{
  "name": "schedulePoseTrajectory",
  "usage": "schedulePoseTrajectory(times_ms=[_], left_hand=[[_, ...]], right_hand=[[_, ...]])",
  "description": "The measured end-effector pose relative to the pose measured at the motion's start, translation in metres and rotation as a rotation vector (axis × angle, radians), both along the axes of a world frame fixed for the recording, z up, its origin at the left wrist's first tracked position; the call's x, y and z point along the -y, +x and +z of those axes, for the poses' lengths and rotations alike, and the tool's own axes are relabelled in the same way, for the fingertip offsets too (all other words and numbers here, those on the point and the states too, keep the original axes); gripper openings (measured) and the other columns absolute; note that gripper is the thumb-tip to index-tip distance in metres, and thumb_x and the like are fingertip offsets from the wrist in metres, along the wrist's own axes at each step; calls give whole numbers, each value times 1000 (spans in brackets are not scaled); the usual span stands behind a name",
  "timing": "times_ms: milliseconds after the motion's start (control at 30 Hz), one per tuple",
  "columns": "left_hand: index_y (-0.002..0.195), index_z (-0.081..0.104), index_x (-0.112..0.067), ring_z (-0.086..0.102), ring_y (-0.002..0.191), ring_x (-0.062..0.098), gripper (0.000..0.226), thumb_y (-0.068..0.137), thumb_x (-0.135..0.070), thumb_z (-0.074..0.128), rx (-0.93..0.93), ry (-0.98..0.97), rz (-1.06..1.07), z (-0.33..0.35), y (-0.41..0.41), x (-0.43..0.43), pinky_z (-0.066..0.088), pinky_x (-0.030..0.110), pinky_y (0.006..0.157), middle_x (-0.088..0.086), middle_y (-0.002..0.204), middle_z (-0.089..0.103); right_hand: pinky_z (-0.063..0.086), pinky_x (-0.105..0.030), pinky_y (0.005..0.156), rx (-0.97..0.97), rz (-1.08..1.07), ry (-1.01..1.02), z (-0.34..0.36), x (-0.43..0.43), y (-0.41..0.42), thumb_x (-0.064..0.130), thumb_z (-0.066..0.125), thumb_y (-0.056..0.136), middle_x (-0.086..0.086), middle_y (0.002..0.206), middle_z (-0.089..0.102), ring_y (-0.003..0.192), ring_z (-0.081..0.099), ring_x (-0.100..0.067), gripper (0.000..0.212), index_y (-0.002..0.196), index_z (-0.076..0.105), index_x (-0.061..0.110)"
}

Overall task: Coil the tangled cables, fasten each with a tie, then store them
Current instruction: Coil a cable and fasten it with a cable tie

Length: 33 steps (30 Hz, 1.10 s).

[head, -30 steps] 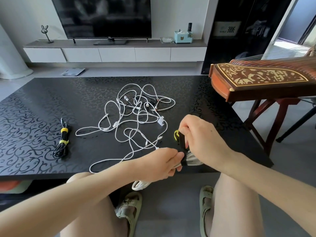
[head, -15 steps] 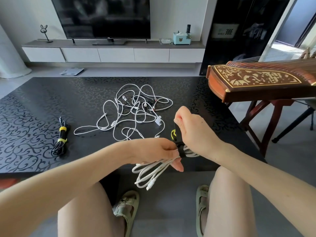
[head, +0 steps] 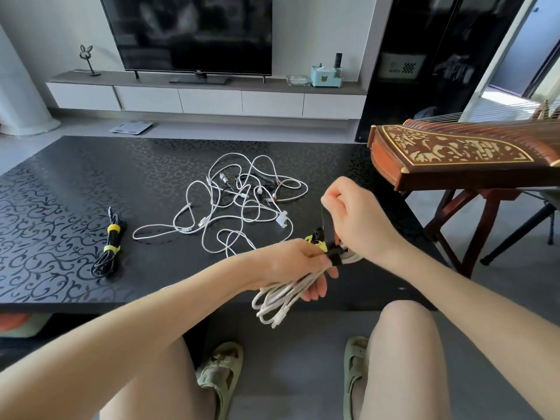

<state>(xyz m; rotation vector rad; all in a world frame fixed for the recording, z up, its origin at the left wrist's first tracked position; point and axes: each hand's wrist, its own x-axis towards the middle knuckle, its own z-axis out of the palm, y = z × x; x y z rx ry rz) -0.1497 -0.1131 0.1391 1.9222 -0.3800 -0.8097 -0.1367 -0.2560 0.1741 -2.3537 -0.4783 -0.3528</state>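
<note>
Near the lower centre of the frame, just past the front edge of the black patterned table [head: 60,192], a coiled white cable [head: 278,301] is gripped by the left hand [head: 300,265]. The fingers are curled round the gathered strands, and the loose loops hang below the hand, in front of the table edge and above the floor. A black tie [head: 327,225] is wrapped round the bundle beside the left fingertips. From there it runs upward into the right hand [head: 354,219], where its free end is pinched between the thumb and curled fingers. A yellow part of the tie [head: 315,242] shows just left of the strap, above the left knuckles. Whether the tie is already fastened cannot be told.

At the middle of the table, a tangle of white cables [head: 236,207] is spread in loose loops, with several plugs and a few darker leads mixed in towards its upper right. Well apart from it, at the left of the frame, a black cable bundle [head: 104,259] lies on the table, bound at two places by yellow ties [head: 113,228].

At the right edge of the frame, a wooden stringed instrument [head: 454,153] is set on a stand beside the table. A television [head: 188,31] is seen at the upper centre.
</note>
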Motion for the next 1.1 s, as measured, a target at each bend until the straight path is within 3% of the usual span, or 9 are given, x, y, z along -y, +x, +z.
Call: schedulePoseTrajectory(times_ms=[133, 233, 367, 500, 667, 767, 900, 1033, 1100], left_hand=[[93, 65, -11, 57, 67, 12, 20, 96, -24, 50, 516, 302, -13, 10, 7, 2, 42, 14, 60, -6, 78, 66], [102, 56, -9, 55, 73, 20, 18, 95, -25, 51, 865, 446, 105, 7, -5, 5, 41, 28, 63, 2, 82, 63], [96, 50, -3, 54, 64, 29, 11, 90, -13, 50, 1105, 254, 206, 4, -20, 4, 43, 45, 59, 11, 75, 62], [90, 50, -1, 51, 57, 27, 20, 92, -20, 54, 1186, 224, 103, 12, -17, 3, 38, 38, 51, 10, 69, 59], [94, 50, -5, 41, 49, 24, 11, 97, -15, 49, 1273, 425, -9, 9, -1, 8, 34, 36, 45, 6, 62, 49], [106, 34, -17, 25, 49, 12, 22, 93, 0, 35, 1300, 705, -87, 2, 4, 14, 18, 26, 43, -2, 65, 33], [121, 36, -7, 23, 49, 14, 47, 79, 9, 25, 1306, 866, -84, 3, 13, 27, 15, 27, 43, 1, 60, 27], [130, 45, -3, 35, 59, 20, 38, 92, -4, 40, 1184, 490, -107, 9, 20, 17, 26, 29, 57, 5, 67, 39], [99, 54, -4, 29, 55, 11, 15, 88, 3, 47, 1099, 151, -101, 12, 16, 6, 26, 25, 55, -2, 62, 35]], right_hand=[[39, -28, 64, -194, -87, -76, 0, 1, 19, 17, 45, 99, 1, 80, 49, 77, 50, -16, 18, 92, 54, 2], [42, -31, 67, -267, -147, -64, 0, 0, 25, 15, 46, 98, -1, 77, 50, 77, 54, -19, 16, 89, 53, 5], [45, -37, 66, -319, -201, -22, 8, -5, 29, 13, 46, 97, -9, 70, 50, 67, 49, -20, 18, 81, 50, 6], [50, -45, 82, -373, -242, -59, 14, -8, 35, 14, 45, 98, -17, 77, 58, 73, 58, -29, 20, 87, 53, 0], [53, -43, 81, -377, -285, -123, 17, -9, 41, 10, 47, 95, -9, 72, 55, 73, 61, -27, 21, 77, 55, 3], [52, -42, 67, -384, -313, -115, 16, -10, 44, 3, 49, 91, -16, 77, 61, 70, 59, -28, 18, 97, 63, -7], [36, -26, 56, -400, -339, -128, 11, -12, 48, 2, 52, 90, -18, 90, 64, 82, 65, -30, 20, 103, 65, -6], [32, -24, 49, -481, -353, -131, 15, -9, 51, 0, 48, 89, -8, 61, 50, 57, 47, -19, 20, 73, 58, 1], [38, -27, 53, -558, -354, -54, 21, -6, 56, -1, 45, 88, -9, 59, 50, 56, 51, -22, 23, 66, 49, 4]])
